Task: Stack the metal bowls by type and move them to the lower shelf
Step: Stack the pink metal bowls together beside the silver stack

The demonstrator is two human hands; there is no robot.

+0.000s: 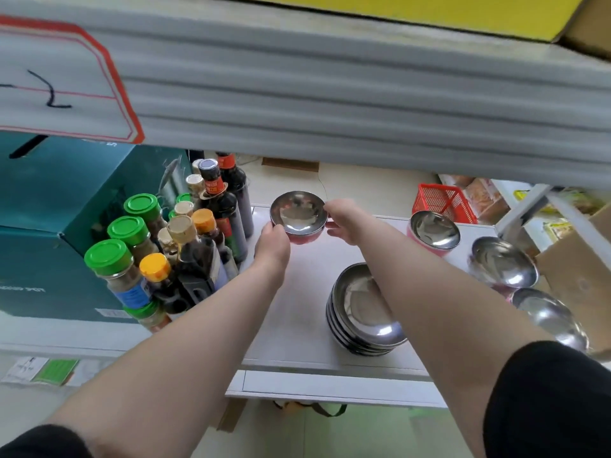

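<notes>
Bowl with a pink outside (299,217), gripped at opposite rims by left hand (272,244) and right hand (345,219), sits near the shelf's (297,325) far edge. Sorting is under way; next, I judge, nest it with the pink bowl (433,233) toward the far right corner, not the plain stack (362,312).

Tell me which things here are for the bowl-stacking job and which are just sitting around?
For the job: red-sided bowl held by the left hand and right hand; stack of steel bowls; pink bowl; two loose steel bowls; white shelf.

Just sitting around: sauce bottles and spice jars; teal box; red basket; cardboard box.
</notes>
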